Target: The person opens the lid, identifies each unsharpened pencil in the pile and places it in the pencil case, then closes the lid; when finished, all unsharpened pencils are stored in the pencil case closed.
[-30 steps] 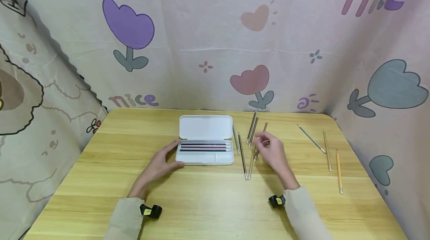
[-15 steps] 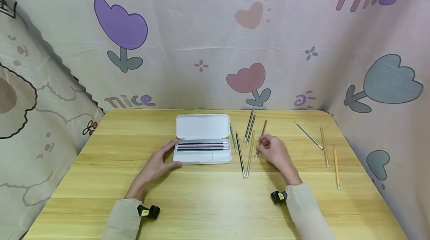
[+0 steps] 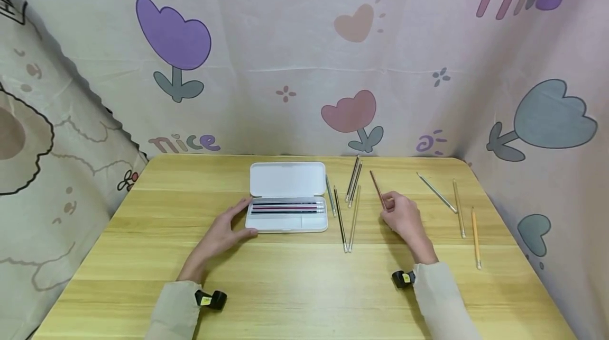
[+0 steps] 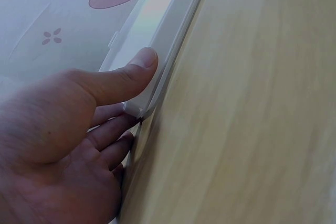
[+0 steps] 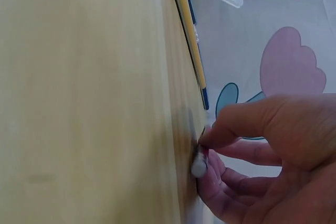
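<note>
A white pencil case (image 3: 276,222) lies with its lid (image 3: 287,179) raised at the back; several pencils (image 3: 266,208) lie lengthwise in it. My left hand (image 3: 224,233) holds the case's left end, thumb (image 4: 143,59) on the front edge, fingers at the side and partly hidden. To the right of the case, my right hand (image 3: 403,218) pinches a reddish-brown pencil (image 3: 376,182) between thumb and fingers near its eraser end. That eraser end (image 5: 199,168) shows in the right wrist view, close to the tabletop.
Between the case and my right hand lie several loose pencils, among them a dark one (image 3: 340,218) and a pale wooden one (image 3: 354,218). Farther right are a bluish-green pencil (image 3: 436,192), a natural wood one (image 3: 459,208) and a yellow one (image 3: 476,238). A patterned curtain (image 3: 266,118) hangs behind the table.
My right hand has come down onto the reddish-brown pencil, taken hold of it and moved it rightward; the pencil's tilt has changed. My left hand has stayed on the case.
</note>
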A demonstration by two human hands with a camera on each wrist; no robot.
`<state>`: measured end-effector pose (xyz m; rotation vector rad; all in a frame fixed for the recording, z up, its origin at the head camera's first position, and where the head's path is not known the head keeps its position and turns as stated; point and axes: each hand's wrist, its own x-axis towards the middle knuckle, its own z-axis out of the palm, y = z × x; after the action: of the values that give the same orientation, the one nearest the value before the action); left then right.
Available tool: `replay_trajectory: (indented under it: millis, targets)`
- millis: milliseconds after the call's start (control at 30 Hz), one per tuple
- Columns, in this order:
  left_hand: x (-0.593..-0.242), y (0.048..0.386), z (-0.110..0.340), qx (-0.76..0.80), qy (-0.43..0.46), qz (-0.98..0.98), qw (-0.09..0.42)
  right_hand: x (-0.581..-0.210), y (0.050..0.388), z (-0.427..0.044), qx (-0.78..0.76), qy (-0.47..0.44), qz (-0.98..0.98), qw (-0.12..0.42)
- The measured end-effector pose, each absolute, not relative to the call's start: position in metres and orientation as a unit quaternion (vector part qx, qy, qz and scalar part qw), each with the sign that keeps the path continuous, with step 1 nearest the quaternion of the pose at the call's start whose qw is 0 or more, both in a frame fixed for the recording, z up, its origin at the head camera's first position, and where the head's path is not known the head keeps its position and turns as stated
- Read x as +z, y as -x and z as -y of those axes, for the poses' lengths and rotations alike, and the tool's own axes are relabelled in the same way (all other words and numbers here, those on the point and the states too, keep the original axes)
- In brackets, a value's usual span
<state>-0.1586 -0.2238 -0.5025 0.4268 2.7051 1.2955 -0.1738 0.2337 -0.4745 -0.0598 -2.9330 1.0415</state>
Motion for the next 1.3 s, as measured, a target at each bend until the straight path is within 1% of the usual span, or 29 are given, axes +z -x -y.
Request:
replay_trajectory:
  millis: [267, 467, 600, 967, 1300]
  targets:
    - [-0.501, 0.158, 0.223, 0.426, -0.138, -0.893, 0.056, -0.471, 0.173, -0.241, 0.337, 0.015, 0.941, 0.023]
    - [-0.5, 0.157, 0.222, 0.425, -0.138, -0.893, 0.058, -0.467, 0.171, -0.252, 0.425, -0.001, 0.905, 0.007]
    - [-0.499, 0.157, 0.222, 0.425, -0.142, -0.892, 0.056, -0.464, 0.171, -0.255, 0.467, -0.013, 0.884, 0.008]
    - [-0.498, 0.157, 0.222, 0.427, -0.141, -0.891, 0.054, -0.464, 0.175, -0.248, 0.507, -0.027, 0.86, 0.047]
    - [-0.5, 0.158, 0.222, 0.427, -0.142, -0.891, 0.056, -0.468, 0.176, -0.229, 0.557, -0.028, 0.828, 0.061]
